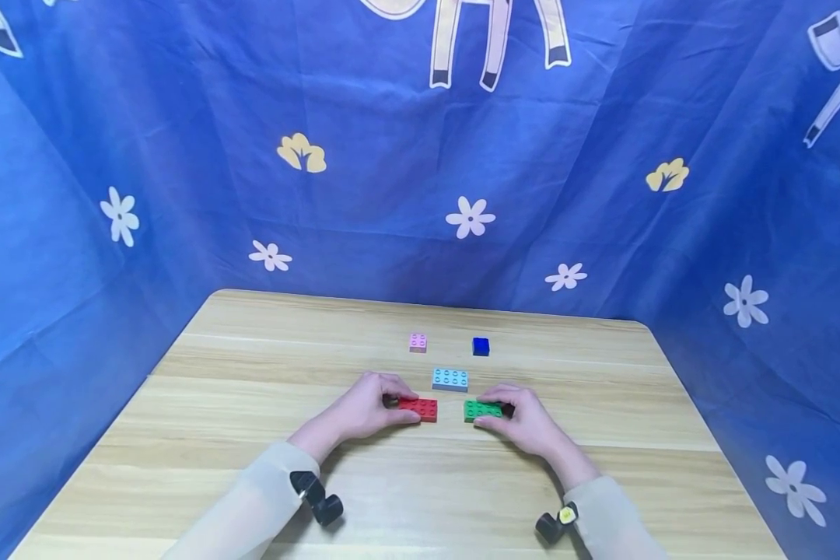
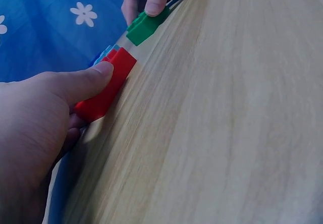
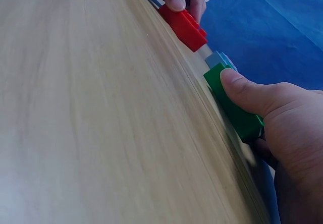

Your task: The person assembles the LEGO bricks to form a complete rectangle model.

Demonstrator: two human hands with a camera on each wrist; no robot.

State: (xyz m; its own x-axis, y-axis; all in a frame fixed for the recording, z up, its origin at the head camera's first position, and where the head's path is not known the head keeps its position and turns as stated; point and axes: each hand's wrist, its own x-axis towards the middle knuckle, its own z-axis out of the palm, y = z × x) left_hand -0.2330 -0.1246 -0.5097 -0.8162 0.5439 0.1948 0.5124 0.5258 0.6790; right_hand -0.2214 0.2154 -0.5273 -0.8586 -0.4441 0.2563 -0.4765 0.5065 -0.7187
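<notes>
Between thumb and fingers, my left hand [image 1: 372, 406] pinches a red brick [image 1: 427, 411] by its long sides. Opposite it, a green brick [image 1: 481, 410] is gripped the same way by my right hand [image 1: 527, 420]. A small gap of table separates the two bricks, and their studs face up. The left wrist view shows the left thumb against the side of the red brick [image 2: 113, 85]. In the right wrist view the right thumb presses the side of the green brick [image 3: 234, 108]. Just beyond both lies a light blue brick [image 1: 450, 379], touched by neither hand.
Farther back on the wooden table [image 1: 252, 350] are a small pink brick [image 1: 418, 343] and a small dark blue brick [image 1: 481, 347]. A blue patterned curtain [image 1: 392, 257] hangs around the table's back and sides.
</notes>
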